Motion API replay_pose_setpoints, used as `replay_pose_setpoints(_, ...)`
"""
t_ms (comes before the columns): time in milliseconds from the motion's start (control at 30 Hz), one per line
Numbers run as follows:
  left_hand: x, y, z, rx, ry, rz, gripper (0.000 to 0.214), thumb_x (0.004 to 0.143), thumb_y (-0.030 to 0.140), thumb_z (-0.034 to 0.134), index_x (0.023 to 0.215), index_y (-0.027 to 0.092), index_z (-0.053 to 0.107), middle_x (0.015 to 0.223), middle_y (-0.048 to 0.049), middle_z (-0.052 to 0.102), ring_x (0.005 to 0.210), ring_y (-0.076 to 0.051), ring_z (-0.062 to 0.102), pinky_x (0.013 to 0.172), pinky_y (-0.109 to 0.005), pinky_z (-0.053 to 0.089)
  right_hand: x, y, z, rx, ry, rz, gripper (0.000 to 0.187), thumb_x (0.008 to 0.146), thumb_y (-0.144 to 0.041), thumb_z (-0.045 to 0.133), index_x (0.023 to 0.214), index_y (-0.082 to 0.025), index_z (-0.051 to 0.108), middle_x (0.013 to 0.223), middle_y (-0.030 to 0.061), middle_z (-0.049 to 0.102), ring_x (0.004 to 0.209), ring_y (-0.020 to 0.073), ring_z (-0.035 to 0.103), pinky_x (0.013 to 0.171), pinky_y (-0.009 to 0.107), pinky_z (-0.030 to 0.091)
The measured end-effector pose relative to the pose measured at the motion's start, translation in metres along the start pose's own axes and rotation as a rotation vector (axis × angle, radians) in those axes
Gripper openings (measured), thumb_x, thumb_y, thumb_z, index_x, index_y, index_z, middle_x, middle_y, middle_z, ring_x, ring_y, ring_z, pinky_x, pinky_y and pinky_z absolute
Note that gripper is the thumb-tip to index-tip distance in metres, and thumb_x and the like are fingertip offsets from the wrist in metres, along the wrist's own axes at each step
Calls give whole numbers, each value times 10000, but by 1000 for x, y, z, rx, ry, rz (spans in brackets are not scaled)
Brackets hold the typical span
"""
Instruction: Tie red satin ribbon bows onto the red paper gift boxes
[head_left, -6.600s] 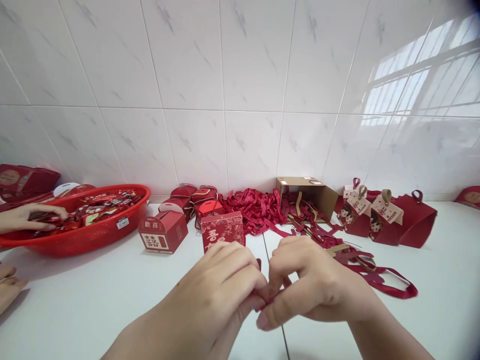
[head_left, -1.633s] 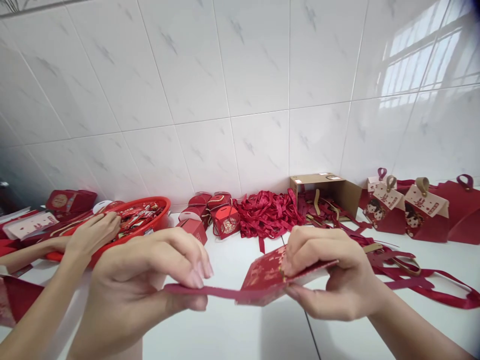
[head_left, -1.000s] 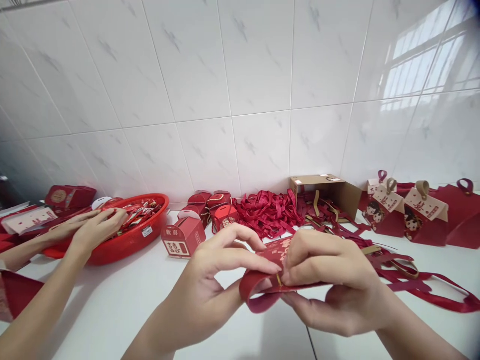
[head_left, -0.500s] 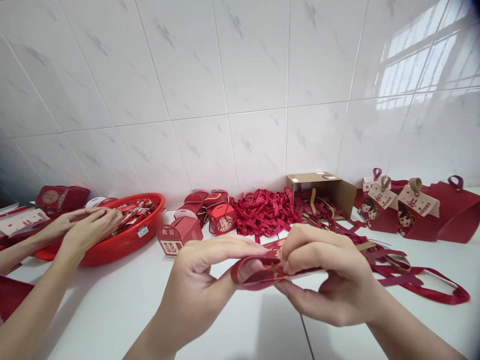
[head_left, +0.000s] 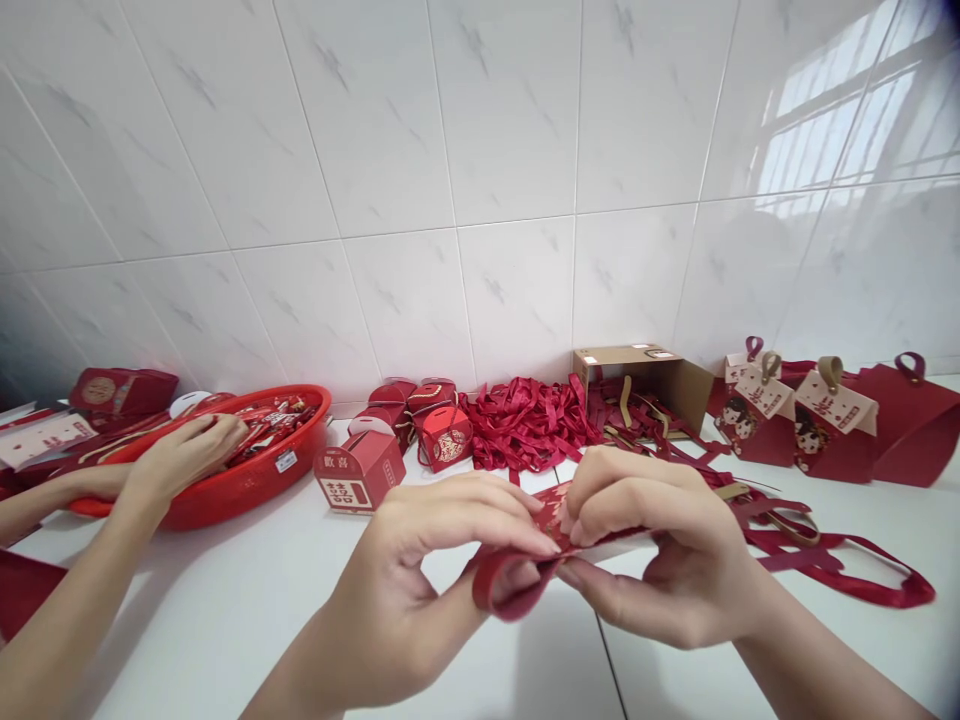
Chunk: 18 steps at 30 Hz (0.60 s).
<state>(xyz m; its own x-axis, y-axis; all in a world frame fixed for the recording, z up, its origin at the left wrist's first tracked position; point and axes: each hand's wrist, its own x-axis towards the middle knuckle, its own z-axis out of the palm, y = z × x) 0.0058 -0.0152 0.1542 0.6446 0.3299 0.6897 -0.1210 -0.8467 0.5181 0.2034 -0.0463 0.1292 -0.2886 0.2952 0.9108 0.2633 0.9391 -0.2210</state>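
Since earlier, curled the flat red strap [head_left: 489,582] into a loop (seemingly not yet fastened); pinching it with left hand [head_left: 397,575], gripping red packet [head_left: 553,503] with right hand [head_left: 688,535], above white table [head_left: 232,610].

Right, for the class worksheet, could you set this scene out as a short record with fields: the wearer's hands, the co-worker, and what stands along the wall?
Left hand: holds a smooth dark-red strip bent into a loop
Right hand: pinches a red patterned card piece
Co-worker's hand: at an oval red plastic basin
Back centre: heaped crimson ribbons, beside an open brown cardboard box
Back right: red card boxes with looped handles
Table: white, with a dark seam
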Motion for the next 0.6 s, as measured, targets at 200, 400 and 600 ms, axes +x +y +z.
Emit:
replay_pose_setpoints(200,-1,0,-5,19,-87,60,429,768,-58,531,1083,199,671,916,-90,688,866,-209,667,734,-326,590,-2,3,0,-8,60,13,227,670,-75,685,863,-171,613,724,53,658,647,155,604,553,265,507)
replay_pose_setpoints(400,-4,-4,-5,99,-63,134,427,792,-75,485,1073,187,672,958,-84,656,907,-180,651,818,-309,567,-2,1,2,-38,94,4,194,683,-64,687,854,-152,660,725,66,658,615,145,600,521,267,489)
replay_pose_setpoints(600,-5,0,-5,115,-80,170,404,764,-83,510,1042,169,660,1100,-82,658,1071,-196,606,962,-317,510,1,-3,2,-78,102,-92,153,702,-58,646,832,-139,656,692,59,647,570,130,585,532,286,475)
